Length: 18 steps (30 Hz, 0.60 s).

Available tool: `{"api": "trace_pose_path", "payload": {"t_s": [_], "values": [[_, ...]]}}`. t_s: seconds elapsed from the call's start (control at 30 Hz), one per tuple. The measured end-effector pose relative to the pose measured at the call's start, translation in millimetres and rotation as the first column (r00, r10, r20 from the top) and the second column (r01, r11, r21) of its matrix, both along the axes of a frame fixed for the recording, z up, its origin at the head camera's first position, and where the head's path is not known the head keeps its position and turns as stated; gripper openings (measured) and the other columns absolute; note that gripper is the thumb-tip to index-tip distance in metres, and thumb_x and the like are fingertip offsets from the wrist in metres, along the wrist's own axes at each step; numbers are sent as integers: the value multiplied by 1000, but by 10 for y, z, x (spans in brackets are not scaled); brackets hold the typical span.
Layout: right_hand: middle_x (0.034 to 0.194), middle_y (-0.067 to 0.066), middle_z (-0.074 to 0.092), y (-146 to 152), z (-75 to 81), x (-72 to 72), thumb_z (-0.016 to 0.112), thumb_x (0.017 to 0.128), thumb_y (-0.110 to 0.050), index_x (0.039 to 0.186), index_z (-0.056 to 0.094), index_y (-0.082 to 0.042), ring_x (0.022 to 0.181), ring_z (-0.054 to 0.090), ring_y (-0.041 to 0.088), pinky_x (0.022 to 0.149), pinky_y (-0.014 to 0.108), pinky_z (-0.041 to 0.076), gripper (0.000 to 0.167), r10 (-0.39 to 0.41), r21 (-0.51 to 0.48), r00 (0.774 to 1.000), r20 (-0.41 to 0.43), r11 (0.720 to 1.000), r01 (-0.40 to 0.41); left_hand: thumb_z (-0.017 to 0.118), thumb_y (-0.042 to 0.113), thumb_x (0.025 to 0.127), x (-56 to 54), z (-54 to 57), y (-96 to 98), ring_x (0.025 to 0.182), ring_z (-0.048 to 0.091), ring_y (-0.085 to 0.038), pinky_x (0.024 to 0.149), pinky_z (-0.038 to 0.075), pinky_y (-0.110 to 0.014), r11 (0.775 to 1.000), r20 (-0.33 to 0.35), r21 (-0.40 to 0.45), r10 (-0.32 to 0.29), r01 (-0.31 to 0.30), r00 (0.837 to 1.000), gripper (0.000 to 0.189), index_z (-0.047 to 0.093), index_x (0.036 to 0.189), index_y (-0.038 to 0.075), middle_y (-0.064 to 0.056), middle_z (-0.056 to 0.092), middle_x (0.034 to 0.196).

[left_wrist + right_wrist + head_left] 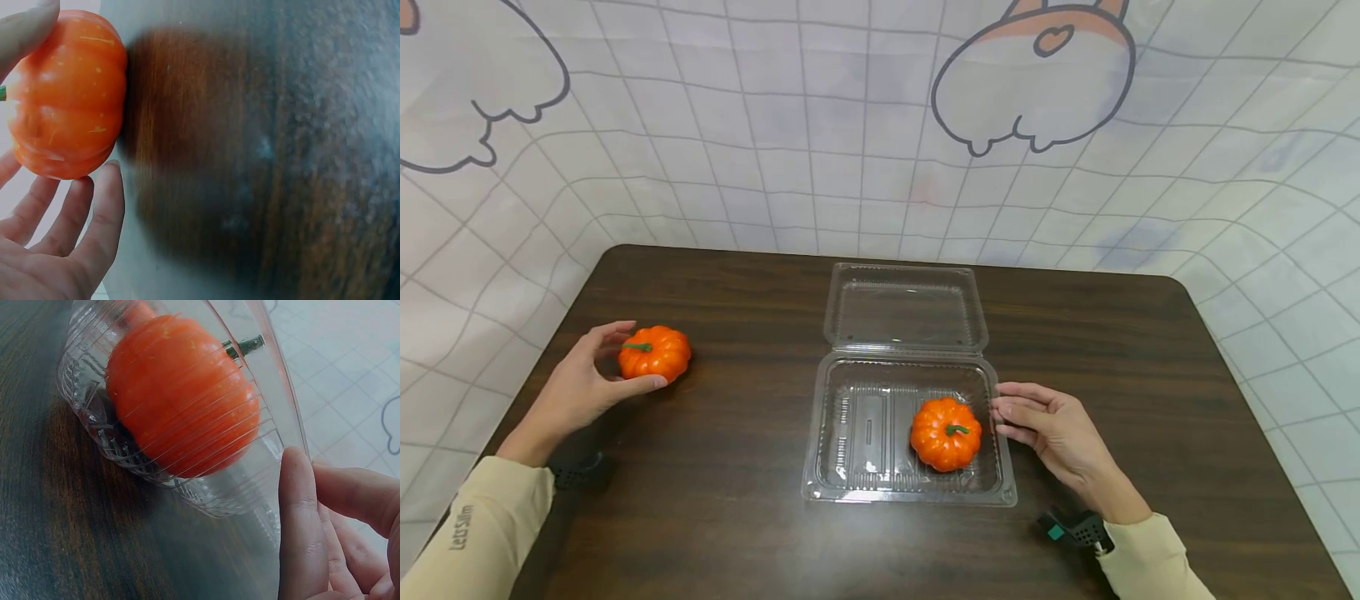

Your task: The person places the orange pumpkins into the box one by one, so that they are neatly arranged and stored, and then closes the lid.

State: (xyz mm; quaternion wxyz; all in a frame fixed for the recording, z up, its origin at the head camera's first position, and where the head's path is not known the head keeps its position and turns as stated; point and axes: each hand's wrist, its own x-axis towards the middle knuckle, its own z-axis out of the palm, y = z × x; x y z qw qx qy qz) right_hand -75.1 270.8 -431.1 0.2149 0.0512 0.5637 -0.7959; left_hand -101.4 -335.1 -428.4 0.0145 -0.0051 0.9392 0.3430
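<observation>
Can see, in the head view alone, left hand [576, 383] and right hand [1063, 429] together, along with 2 orange pumpkins and the clear container [868, 433] open on the dark table [737, 450], lid [910, 310] laid back on the far side. Can also see there, beyond the table, a gridded backdrop [835, 125] with cartoon outlines. In the left wrist view, can make out several fingers [103, 212] reaching round the far side of the left pumpkin [658, 357], partly hidden in the head view. In the right wrist view, can see the container's rim [294, 400] caught between thumb and finger, and the boxed pumpkin [943, 442] behind the ridged clear wall.

On the left, a fairly wide grip, holding the left pumpkin between thumb on the near side and fingers on the far side, with a gap before the palm. Cannot tell whether lifted or resting on the table. Well apart from the container, near the table's left edge, with green stem [640, 347] toward the palm.

On the right, a narrow grip, pinching the container's right rim. Just beside that wall, inside the base's right half, the boxed pumpkin, apart from the fingers.
</observation>
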Motion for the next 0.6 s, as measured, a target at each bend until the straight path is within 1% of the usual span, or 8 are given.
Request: {"api": "trace_pose_path", "payload": {"t_s": [0.17, 0.33, 0.4, 0.6], "values": [[102, -1, 81, -4, 4, 4, 64, 99, 3, 115, 75, -12, 91, 79, 12, 84, 27, 65, 25, -4, 2, 1000, 2, 1000, 4, 87, 42, 83, 8, 17, 20, 121, 55, -44, 78, 37, -16, 999, 3, -44, -3, 3, 1000, 89, 45, 150, 1, -30, 48, 144], [102, -1, 81, -1, 8, 8, 63, 99, 3, 115, 75, -13, 91, 79, 12, 84, 27, 65, 25, 0, 3, 1000, 5, 1000, 0, 86, 43, 84, 8, 32, 38, 121, 54, -47, 82, 38, -26, 998, 0, -66, -10, 10, 1000, 87, 46, 148, -1, -32, 48, 142], [102, -1, 81, -1, 11, 7, 64, 99, 3, 115, 74, -13, 91, 79, 12, 84, 27, 65, 25, 2, 4, 1000, 5, 1000, -2, 86, 43, 84, 8, 34, 37, 121, 54, -47, 82, 39, -26, 998, 0, -64, -7, 7, 1000, 87, 46, 148, -1, -32, 47, 142], [102, -1, 81, 2, 10, -1, 65, 99, 2, 115, 74, -13, 91, 79, 12, 83, 27, 65, 24, 5, 4, 1000, 4, 1000, -5, 86, 43, 84, 6, 47, 20, 121, 54, -46, 78, 37, -19, 998, -14, -59, 11, -11, 1000, 86, 47, 148, 1, -30, 47, 142]]}}
